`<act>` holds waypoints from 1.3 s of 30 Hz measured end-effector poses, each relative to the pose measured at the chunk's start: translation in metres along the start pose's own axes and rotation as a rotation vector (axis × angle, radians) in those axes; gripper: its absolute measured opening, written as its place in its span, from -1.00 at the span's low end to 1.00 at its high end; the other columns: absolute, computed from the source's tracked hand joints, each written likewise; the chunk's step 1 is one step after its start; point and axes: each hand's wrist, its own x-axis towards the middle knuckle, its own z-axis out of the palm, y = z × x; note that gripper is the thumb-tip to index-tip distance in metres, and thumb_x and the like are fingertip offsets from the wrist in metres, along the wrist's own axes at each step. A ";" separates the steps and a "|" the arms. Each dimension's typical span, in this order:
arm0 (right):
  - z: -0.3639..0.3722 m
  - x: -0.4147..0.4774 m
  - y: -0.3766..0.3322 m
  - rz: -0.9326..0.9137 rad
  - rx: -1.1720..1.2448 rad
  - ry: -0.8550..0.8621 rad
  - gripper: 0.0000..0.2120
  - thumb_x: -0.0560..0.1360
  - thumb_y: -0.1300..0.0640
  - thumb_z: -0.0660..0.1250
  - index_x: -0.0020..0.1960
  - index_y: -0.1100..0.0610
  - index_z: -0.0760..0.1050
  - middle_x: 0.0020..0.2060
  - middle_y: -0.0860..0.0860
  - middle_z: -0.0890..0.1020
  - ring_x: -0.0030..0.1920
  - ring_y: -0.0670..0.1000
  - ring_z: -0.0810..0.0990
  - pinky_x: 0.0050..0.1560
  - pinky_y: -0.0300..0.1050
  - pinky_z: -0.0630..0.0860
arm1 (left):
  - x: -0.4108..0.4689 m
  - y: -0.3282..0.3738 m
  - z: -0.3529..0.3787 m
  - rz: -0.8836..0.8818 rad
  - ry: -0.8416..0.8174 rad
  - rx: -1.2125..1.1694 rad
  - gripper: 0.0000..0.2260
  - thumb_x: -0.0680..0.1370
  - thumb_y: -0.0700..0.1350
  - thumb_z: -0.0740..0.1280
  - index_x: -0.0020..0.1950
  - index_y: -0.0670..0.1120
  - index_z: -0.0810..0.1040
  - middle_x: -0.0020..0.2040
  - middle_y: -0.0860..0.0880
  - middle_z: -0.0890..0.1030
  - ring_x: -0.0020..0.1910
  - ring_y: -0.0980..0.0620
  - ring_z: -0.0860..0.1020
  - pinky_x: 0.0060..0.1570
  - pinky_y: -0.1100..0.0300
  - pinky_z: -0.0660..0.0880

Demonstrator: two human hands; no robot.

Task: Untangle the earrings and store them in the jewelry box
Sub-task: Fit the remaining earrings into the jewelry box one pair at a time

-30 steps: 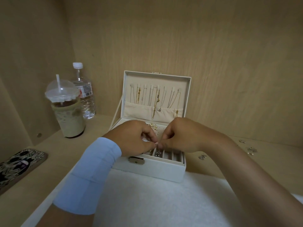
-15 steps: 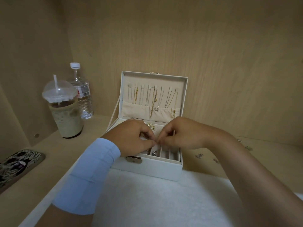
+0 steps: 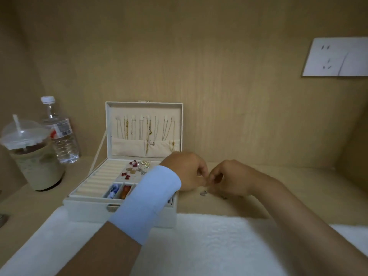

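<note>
Wide wooden shelf [image 3: 278, 188] fills the view, and along its near edge lies a white fluffy mat [image 3: 209, 246]. Left of centre, the cream jewelry box [image 3: 87, 208] sits open, front wall touching the mat, its lid upright toward the back wall with thin necklaces [image 3: 147, 130] hanging inside. At the shelf's left edge there's an iced drink cup [image 3: 33, 162] with a dome lid and straw, and just behind it, in the back left corner, a clear water bottle [image 3: 61, 134]. High on the back wall to the right, a white socket plate [image 3: 334, 56]. Now the arms: a pale blue wristband [image 3: 147, 202] crosses over the box's right front corner, and the left hand [image 3: 187, 172] hovers just past the box's right side, fingers curled in. The right hand [image 3: 229, 180] comes in to meet it, fingers curled too, the tips of both hands pressed together at one spot. What's between them is too small to tell. Directly beneath, on the bare shelf beside the box, small silver earrings [image 3: 203, 193] show, and I cannot tell whether they dangle from the fingers or lie flat. Inside the box, red, pearl and gold pieces [image 3: 137, 168] sit in the back tray.
</note>
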 end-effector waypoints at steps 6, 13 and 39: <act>0.014 0.009 0.000 -0.037 -0.048 0.052 -0.84 0.42 -0.05 0.49 0.01 -0.14 0.70 -0.06 -0.17 0.72 -0.04 -0.12 0.63 0.00 -0.15 0.54 | 0.018 0.005 0.024 -0.056 -0.146 0.173 -0.85 0.43 0.08 0.42 -0.05 0.10 0.69 -0.06 0.14 0.67 -0.01 0.05 0.60 0.11 0.22 0.43; 0.007 0.009 0.005 -0.020 -0.029 0.137 -0.90 0.48 -0.02 0.41 -0.06 -0.10 0.70 -0.11 -0.15 0.72 -0.06 -0.10 0.64 -0.01 -0.13 0.57 | 0.023 0.008 0.035 -0.077 -0.134 0.228 -0.79 0.40 0.18 0.41 -0.06 0.12 0.68 -0.06 0.14 0.66 0.00 0.06 0.58 0.16 0.16 0.40; -0.016 0.019 -0.061 0.072 1.218 -0.153 -0.83 0.56 0.12 0.37 0.10 0.17 0.63 -0.11 0.02 0.67 -0.25 -0.03 0.55 -0.21 -0.15 0.43 | -0.036 -0.064 -0.014 0.016 0.425 -0.787 -0.84 0.48 -0.21 0.48 -0.03 0.04 0.72 -0.12 0.14 0.71 -0.21 0.09 0.55 -0.19 0.35 0.47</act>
